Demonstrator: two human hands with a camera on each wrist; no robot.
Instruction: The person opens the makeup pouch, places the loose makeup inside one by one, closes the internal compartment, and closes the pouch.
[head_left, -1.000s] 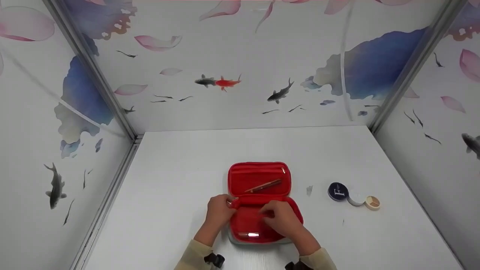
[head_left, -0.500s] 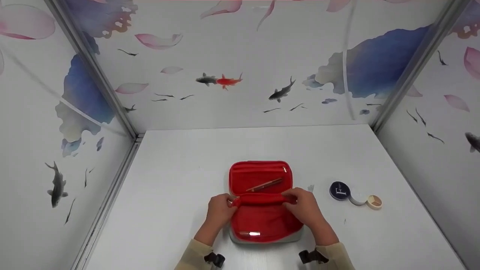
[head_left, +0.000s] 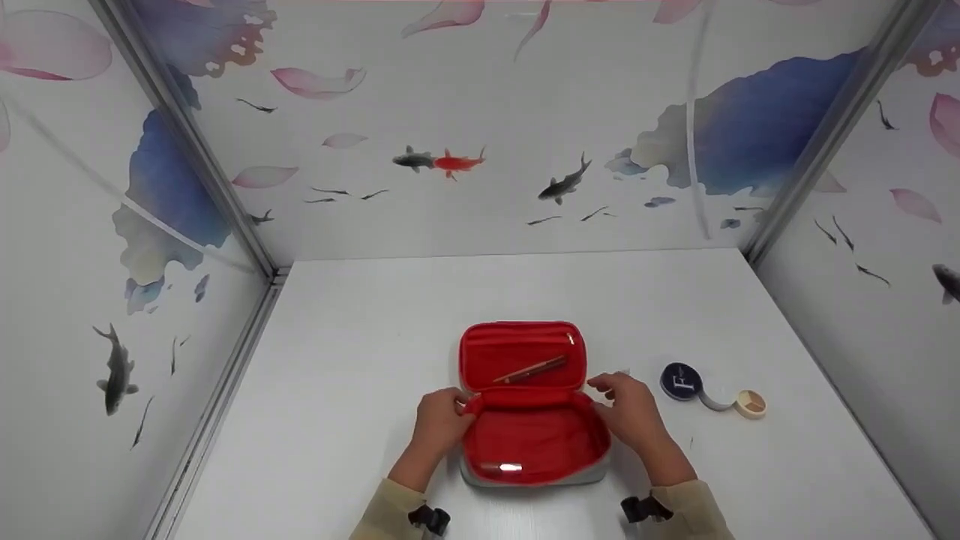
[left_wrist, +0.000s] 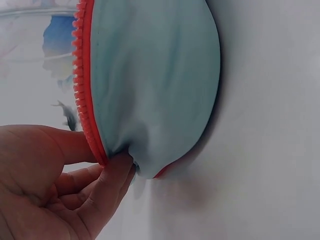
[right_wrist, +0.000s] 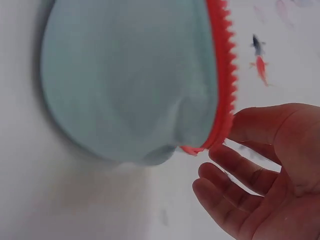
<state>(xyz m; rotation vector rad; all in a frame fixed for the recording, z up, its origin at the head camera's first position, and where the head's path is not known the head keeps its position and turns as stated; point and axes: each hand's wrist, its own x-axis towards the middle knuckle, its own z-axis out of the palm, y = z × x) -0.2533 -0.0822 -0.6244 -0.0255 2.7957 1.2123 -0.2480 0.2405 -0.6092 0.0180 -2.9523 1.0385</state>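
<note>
A zip case [head_left: 536, 442] lies unfolded on the table, red inside, its outside pale green in both wrist views. My left hand [head_left: 442, 421] pinches the left wall of its near half by the fold; in the left wrist view thumb and fingers crease the pale green fabric [left_wrist: 155, 75] below the red zip teeth. My right hand [head_left: 634, 409] is at the right wall, fingers parted, with the thumb against the red zip edge [right_wrist: 222, 75] in the right wrist view. A slim brown pencil [head_left: 531, 370] lies aslant in the far half. Something with a bright glint [head_left: 510, 467] lies along the near edge inside.
To the right on the white table [head_left: 360, 345] is a round navy lid [head_left: 681, 381] with a white letter, beside a white ring-like piece [head_left: 717, 401] and a small round palette [head_left: 751, 403] in sections. Printed walls [head_left: 480, 210] enclose the table at the back and sides.
My right hand has moved from over the near half out to its right wall, and its fingers have parted. The near half is spread wider. My left hand keeps its hold.
</note>
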